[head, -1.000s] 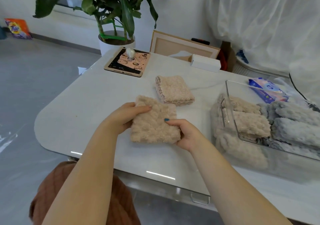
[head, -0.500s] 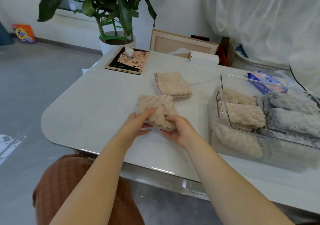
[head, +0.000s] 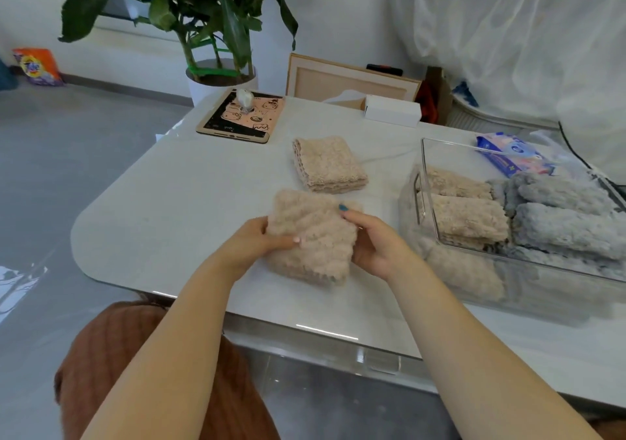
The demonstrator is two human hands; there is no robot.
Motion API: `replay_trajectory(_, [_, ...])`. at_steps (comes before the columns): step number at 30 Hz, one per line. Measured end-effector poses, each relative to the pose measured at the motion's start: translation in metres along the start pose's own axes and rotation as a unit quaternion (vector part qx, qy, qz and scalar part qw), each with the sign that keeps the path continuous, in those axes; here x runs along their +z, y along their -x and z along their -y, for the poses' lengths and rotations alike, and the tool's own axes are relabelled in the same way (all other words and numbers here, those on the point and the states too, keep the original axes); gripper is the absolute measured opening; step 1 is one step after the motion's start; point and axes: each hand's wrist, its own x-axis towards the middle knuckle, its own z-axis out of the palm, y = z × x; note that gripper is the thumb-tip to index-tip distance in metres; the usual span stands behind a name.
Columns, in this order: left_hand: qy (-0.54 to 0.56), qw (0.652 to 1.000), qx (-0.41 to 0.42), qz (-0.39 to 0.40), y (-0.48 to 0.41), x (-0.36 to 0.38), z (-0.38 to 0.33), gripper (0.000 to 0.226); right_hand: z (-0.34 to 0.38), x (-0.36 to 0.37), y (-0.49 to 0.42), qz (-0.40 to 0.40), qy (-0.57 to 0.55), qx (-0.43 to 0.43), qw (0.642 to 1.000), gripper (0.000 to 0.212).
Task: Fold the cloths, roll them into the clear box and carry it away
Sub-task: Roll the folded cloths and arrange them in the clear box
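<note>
1. A person stands at a white surface (head: 169, 202) and holds a fluffy tan cloth (head: 311, 236) low over it, right in front of them.
2. The left hand (head: 250, 243) grips the cloth's left edge, with the thumb on top. The right hand (head: 376, 239) grips the right edge, with a finger laid over the top. Both hands hold the same cloth.
3. The cloth sits right between the two hands. Its near edge may touch the surface, but I cannot tell for sure.
4. The clear box (head: 423, 168) stands on the surface to the right. It is near the right hand but apart from it, so the right hand is the closer one.
5. Inside the box lie tan rolls (head: 467, 219) at the left end and grey rolls (head: 569, 226) beside them. Each roll lies with its long way going left to right.
6. I think rolling comes next. Rolled from the near edge to the far edge, this cloth would lie the same way as those rolls. Then it only has to go to the right.
7. One more folded cloth (head: 330, 163) waits farther back on the surface, apart from the hands.
</note>
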Motion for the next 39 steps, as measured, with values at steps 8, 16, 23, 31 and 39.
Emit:
replay_trajectory(8, [0.086,0.993,-0.087,0.002,-0.012,0.004,0.001,0.093,-0.018,0.008,0.01,0.018,0.141,0.01,0.99,0.056])
replay_trajectory(16, [0.194,0.98,-0.041,0.032,0.007,0.015,-0.018,0.042,0.009,0.003,0.026,0.023,0.183,-0.088,0.979,0.061])
replay_trajectory(23, [0.158,0.982,-0.082,-0.065,0.017,0.025,-0.033,0.02,0.019,0.003,0.041,0.104,0.14,-0.131,0.976,0.052])
replay_trajectory(31, [0.373,0.926,-0.048,-0.024,0.01,0.027,-0.041,0.05,0.04,-0.008,0.068,0.146,0.135,-0.142,0.97,0.043])
replay_trajectory(39, [-0.078,0.987,-0.028,0.136,0.002,0.079,-0.107,0.034,0.112,-0.046,0.109,0.1,0.334,-0.108,0.931,0.017])
